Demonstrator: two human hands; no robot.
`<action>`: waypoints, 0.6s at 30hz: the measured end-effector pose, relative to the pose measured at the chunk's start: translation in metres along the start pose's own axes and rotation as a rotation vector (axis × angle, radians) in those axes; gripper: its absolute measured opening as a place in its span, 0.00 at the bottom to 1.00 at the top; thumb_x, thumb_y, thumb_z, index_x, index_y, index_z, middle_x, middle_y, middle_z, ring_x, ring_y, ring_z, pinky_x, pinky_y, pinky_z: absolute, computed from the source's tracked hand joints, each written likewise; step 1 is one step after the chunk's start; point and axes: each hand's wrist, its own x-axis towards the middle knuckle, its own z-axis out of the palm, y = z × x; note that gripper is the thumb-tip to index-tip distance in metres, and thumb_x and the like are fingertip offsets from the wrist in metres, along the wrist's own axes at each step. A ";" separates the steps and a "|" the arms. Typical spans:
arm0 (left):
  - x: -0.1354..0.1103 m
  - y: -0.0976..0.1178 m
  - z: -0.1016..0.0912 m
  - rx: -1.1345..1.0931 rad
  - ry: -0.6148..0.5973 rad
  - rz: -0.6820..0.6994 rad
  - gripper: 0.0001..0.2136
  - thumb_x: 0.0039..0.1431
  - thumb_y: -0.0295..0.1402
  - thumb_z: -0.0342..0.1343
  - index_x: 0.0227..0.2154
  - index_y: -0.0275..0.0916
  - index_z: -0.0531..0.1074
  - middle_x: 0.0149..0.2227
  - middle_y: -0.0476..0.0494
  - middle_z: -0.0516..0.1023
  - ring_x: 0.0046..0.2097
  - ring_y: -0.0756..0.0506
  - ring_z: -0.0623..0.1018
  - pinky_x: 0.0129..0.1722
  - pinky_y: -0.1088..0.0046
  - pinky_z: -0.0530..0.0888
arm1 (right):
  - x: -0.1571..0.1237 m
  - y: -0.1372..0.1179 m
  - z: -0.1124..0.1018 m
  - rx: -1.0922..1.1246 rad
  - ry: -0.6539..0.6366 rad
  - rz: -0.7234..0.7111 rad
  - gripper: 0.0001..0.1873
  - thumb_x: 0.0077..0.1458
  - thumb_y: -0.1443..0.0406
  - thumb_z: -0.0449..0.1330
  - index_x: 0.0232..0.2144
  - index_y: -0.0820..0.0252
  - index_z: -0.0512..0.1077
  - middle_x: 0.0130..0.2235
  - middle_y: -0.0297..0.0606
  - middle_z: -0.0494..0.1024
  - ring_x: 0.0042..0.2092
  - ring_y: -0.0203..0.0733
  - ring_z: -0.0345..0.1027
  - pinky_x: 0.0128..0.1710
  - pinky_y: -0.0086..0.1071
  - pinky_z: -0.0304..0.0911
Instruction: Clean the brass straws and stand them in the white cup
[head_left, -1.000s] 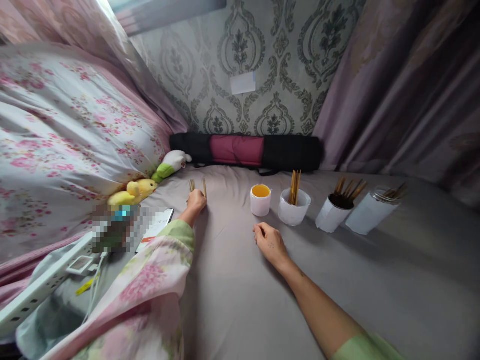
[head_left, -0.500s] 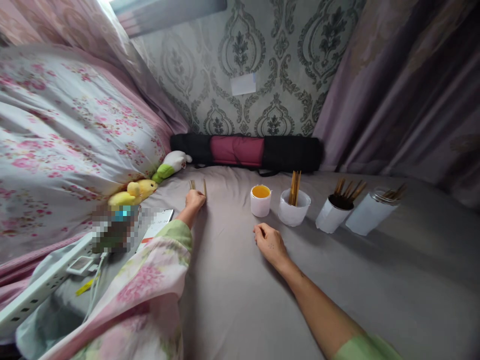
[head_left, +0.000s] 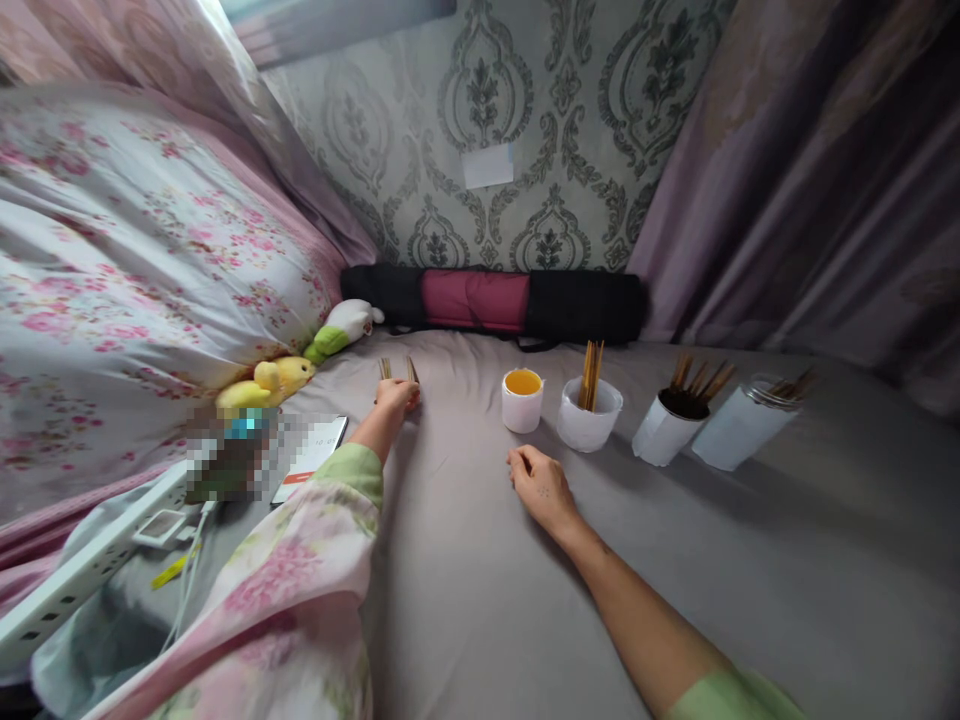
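My left hand (head_left: 393,396) is at the far left of the grey sheet, its fingers closed on thin wooden sticks (head_left: 412,370). More thin sticks (head_left: 385,368) show just beyond the knuckles; my hand hides their lower ends. My right hand (head_left: 544,490) rests on the sheet with fingers loosely curled, and nothing shows in it. In front of it is a small white cup (head_left: 521,410) with a yellow inside. To its right stands a wider white tub (head_left: 589,425) with a bunch of wooden sticks (head_left: 592,375) upright in it.
Farther right, a white-wrapped can (head_left: 664,435) and a tilted white-wrapped jar (head_left: 739,430) hold more sticks. A black and maroon bag (head_left: 476,302) lies along the wall. Plush toys (head_left: 281,378), a phone (head_left: 313,455) and a power strip (head_left: 90,570) are on the left.
My left hand has shifted slightly right and its fingers have moved, with more sticks now showing spread beside them. My right hand has stayed in place.
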 end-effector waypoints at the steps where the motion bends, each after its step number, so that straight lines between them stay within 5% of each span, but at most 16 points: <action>1: -0.002 0.000 0.002 -0.038 -0.008 -0.013 0.05 0.42 0.21 0.55 0.24 0.34 0.68 0.17 0.47 0.68 0.21 0.51 0.71 0.22 0.78 0.67 | 0.000 0.000 0.000 0.000 0.000 0.000 0.15 0.55 0.60 0.46 0.27 0.58 0.70 0.25 0.35 0.75 0.27 0.35 0.65 0.28 0.26 0.53; 7: -0.011 -0.007 0.009 -0.248 -0.079 -0.060 0.05 0.45 0.19 0.52 0.25 0.33 0.66 0.22 0.41 0.73 0.26 0.48 0.75 0.24 0.76 0.72 | 0.000 -0.001 -0.001 -0.006 -0.004 0.006 0.15 0.55 0.60 0.46 0.27 0.57 0.70 0.25 0.35 0.75 0.27 0.35 0.66 0.28 0.26 0.53; 18: -0.045 -0.013 0.018 -0.504 -0.163 -0.091 0.06 0.47 0.15 0.52 0.26 0.30 0.69 0.24 0.43 0.73 0.27 0.53 0.74 0.29 0.81 0.73 | -0.001 -0.002 0.000 -0.011 0.002 -0.002 0.16 0.55 0.60 0.46 0.27 0.59 0.71 0.25 0.36 0.75 0.26 0.35 0.65 0.28 0.26 0.53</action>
